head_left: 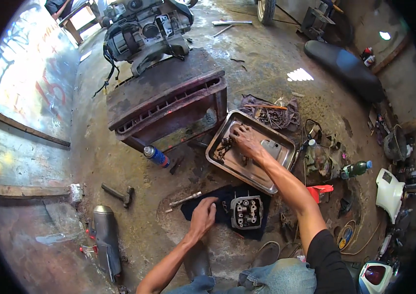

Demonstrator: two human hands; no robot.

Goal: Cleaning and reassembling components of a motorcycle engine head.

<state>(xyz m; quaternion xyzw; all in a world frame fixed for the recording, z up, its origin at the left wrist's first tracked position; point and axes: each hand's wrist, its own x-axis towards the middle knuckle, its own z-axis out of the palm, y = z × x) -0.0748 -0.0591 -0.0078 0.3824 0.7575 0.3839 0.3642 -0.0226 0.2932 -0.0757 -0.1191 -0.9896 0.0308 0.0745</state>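
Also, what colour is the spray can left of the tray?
Spray can: mostly blue, red at one end, silvery at the other; shows in the head view.

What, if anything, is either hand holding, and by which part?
Right hand: cannot be told; its grip is hidden among dark parts in the metal tray. Left hand, by the dark cloth: nothing visibly held.

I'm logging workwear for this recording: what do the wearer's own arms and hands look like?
The left hand and right hand are ungloved, with no watch visible on either wrist. A black sleeve covers the right upper arm, ending above the elbow; no sleeve shows on the left forearm.
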